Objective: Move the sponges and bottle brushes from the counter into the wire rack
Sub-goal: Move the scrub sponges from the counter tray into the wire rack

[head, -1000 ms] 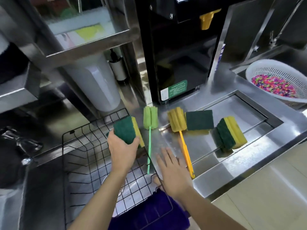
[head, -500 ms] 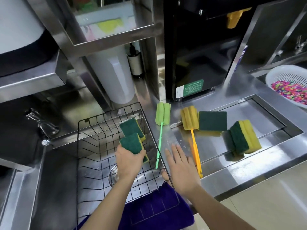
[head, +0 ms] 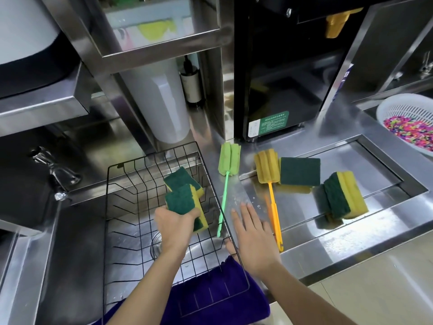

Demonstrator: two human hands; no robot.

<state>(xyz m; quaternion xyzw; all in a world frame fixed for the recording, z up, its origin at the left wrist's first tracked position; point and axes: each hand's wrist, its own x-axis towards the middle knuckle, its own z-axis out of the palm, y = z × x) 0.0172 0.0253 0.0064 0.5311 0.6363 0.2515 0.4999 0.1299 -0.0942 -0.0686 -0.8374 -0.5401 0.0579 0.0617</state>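
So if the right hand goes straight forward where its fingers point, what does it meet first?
Probably bare wet counter, then the green bottle brush; the right hand points between both brush handles. Depth is unclear.

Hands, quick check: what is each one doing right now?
Left hand: closed on a green-and-yellow sponge inside the wire rack.
Right hand: open, fingers spread, holding nothing.

- Sponges [head: 185,202]: dark green on yellow.
- One brush [head: 229,161] light green, the other brush [head: 267,168] yellow with an orange handle.
- Rack [head: 131,191]: black wire.
- Cloth [head: 210,299]: purple.
- Colander [head: 403,109]: white, holding multicoloured bits.
- Bench [head: 328,245]: silver steel.
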